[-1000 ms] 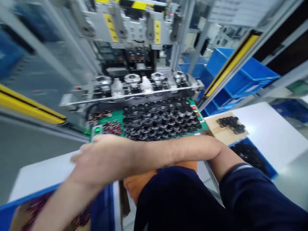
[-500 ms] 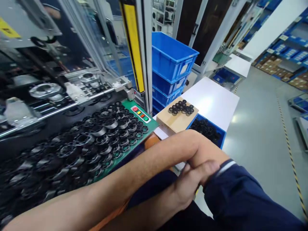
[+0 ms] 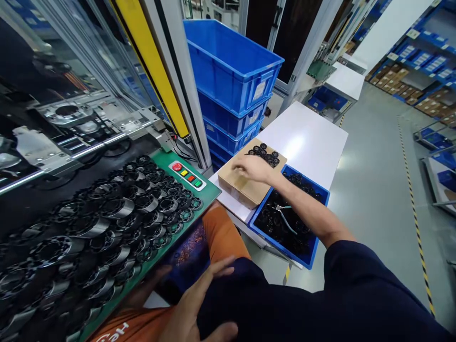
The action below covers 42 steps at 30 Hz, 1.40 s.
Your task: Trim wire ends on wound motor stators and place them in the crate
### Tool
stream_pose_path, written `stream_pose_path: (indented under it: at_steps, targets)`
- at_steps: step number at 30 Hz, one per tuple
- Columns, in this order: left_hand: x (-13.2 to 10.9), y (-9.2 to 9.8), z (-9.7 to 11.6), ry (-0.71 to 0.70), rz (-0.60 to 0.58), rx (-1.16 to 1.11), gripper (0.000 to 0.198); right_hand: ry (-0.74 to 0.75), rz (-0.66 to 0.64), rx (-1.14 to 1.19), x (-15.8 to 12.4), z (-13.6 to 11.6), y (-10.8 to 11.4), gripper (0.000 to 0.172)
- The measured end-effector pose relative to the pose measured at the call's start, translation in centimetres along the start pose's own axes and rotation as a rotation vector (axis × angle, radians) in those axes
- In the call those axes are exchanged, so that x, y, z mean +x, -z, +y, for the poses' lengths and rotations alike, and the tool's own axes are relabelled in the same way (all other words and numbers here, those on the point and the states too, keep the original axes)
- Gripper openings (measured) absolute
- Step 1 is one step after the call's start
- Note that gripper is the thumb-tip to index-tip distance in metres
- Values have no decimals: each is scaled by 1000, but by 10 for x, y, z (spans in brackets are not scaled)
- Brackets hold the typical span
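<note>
Glossy grey floor — yellow-and-black striped line along it — stocked blue shelves beyond

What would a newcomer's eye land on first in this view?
Probably the dense spread of black ring-shaped parts covering much of the green work surface at left. Next, the yellow strip on the machine's frame and the stack of blue bins just right of it. Near the centre, the right hand is over a cardboard box, beside a small cluster of black parts.

White table (carton, bin atop)
</note>
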State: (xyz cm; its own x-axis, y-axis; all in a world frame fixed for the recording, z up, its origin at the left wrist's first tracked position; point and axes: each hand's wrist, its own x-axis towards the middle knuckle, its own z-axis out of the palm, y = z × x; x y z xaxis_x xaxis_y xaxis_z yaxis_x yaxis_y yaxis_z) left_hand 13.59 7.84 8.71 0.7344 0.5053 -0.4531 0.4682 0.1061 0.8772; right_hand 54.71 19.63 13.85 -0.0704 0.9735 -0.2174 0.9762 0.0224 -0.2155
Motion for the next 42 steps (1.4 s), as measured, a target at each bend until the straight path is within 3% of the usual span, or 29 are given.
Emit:
stream_pose_path:
  at_steps: [2, 5, 9, 14, 17, 19, 21, 23, 26, 29, 32, 36, 39, 42]
  targets:
    - [2, 3, -12, 85, -82, -25, 91, -150, -12, -72, 11, 49, -14, 44]
    - [1, -1, -33, 171, -75, -38, 80, -186, -54, -91, 23, 81, -24, 50]
    - [-6, -5, -52, 220, 39, -138, 78, -193, -122, -132, 37, 84, -26, 48]
    - [-9, -2, -53, 238, 111, -215, 78, -212, -174, -196, 55, 72, -16, 43]
    - [-12, 4, -45, 180, 104, -195, 71, -159, -199, -193, 46, 50, -2, 38]
    - [-16, 11, -34, 135, 123, -237, 70, -32, -219, -50, 26, 22, 8, 37]
    - [-23, 20, -16, 57, 188, -334, 73, 189, -257, 320, -1, -19, 17, 35]
    - [-29, 29, 5, -85, 281, -385, 76, 387, -389, 640, -27, -66, 27, 36]
    - [-37, 43, 32, -365, 326, -286, 77, 627, -569, 772, -47, -133, 38, 29]
    - [-49, 52, 41, -444, 352, -165, 54, 722, -601, 777, -47, -176, 39, 22]
    - [-64, 56, 34, -399, 418, -308, 43, 694, -569, 866, -43, -195, 31, 29]
    - [-84, 57, 10, -394, 543, -625, 33, 506, -500, 1150, -44, -198, 10, 35]
    - [-103, 58, -17, -230, 698, -734, 43, 381, -518, 1371, -49, -197, -20, 35]
    - [-131, 62, -50, -54, 837, -677, 60, 281, -536, 1632, -59, -197, -60, 38]
